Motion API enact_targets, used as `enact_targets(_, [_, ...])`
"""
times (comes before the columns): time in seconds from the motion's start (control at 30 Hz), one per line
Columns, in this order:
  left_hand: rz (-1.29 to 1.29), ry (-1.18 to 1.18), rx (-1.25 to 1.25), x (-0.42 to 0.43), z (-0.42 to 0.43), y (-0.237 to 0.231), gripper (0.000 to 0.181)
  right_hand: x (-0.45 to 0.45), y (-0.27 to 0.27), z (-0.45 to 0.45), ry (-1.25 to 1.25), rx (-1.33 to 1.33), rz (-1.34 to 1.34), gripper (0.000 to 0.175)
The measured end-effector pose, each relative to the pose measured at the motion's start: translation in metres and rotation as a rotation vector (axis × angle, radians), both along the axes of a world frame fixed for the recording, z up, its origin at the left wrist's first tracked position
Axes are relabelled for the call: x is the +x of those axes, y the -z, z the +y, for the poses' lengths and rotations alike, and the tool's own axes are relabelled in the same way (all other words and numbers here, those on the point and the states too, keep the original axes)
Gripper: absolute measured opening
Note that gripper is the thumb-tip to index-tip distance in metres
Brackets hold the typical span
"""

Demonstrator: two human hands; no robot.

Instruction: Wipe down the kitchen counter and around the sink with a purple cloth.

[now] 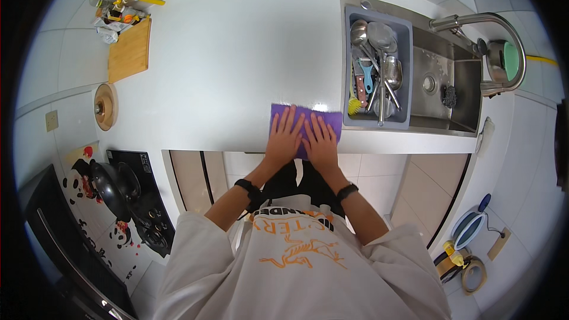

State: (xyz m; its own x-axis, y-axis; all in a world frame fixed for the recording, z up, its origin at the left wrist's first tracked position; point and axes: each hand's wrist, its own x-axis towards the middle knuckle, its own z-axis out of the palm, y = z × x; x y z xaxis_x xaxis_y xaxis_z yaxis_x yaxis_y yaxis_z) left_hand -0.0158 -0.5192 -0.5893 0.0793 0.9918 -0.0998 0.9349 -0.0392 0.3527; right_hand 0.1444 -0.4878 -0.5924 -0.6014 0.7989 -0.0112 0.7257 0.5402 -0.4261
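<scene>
A purple cloth (304, 110) lies spread on the white countertop (249, 62), close to its front edge. Its lower part hangs over that edge between my wrists. My left hand (283, 140) presses flat on the cloth's left half, fingers spread and pointing away from me. Beside it, my right hand (322, 142) rests palm down on the right half, its fingers also apart. Neither hand is wrapped around anything. The cloth's right side reaches almost to the rim of the steel sink (444, 130).
A grey basin (410, 66) of utensils, including ladles and a blue peeler (367, 78), sits in the sink's left part. The curved faucet (518, 35) rises behind. At left are a wooden board (131, 51), a round lidded item (105, 107) and a hob with a black wok (111, 189).
</scene>
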Motion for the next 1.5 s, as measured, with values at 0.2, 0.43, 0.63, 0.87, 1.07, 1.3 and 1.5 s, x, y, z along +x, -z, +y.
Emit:
enact_targets(0.2, [-0.070, 0.143, 0.049, -0.012, -0.017, -0.003, 0.061, 0.000, -0.009, -0.028, 0.055, -0.053, -0.076, 0.057])
enact_targets(0.43, [0.075, 0.133, 0.158, -0.071, 0.086, 0.007, 0.061, -0.073, 0.003, 0.070, 0.119, 0.057, -0.053, 0.059])
enact_targets(0.63, [0.151, 0.165, 0.180, -0.169, 0.111, 0.010, 0.060, -0.157, 0.013, 0.103, 0.028, 0.180, -0.159, 0.060])
enact_targets(0.87, [0.145, 0.084, 0.089, -0.173, 0.003, 0.010, 0.061, -0.169, 0.005, 0.006, -0.058, 0.085, -0.131, 0.060])
enact_targets(1.07, [0.048, 0.094, -0.009, -0.103, -0.062, 0.007, 0.063, -0.096, -0.008, -0.052, -0.028, -0.031, -0.113, 0.060])
enact_targets(1.3, [-0.013, 0.251, 0.034, 0.007, -0.028, 0.008, 0.067, 0.017, -0.008, -0.050, 0.179, -0.045, -0.206, 0.059])
enact_targets(1.5, [-0.087, 0.223, 0.017, 0.076, -0.016, 0.008, 0.067, 0.089, -0.012, -0.029, 0.171, -0.076, -0.175, 0.058])
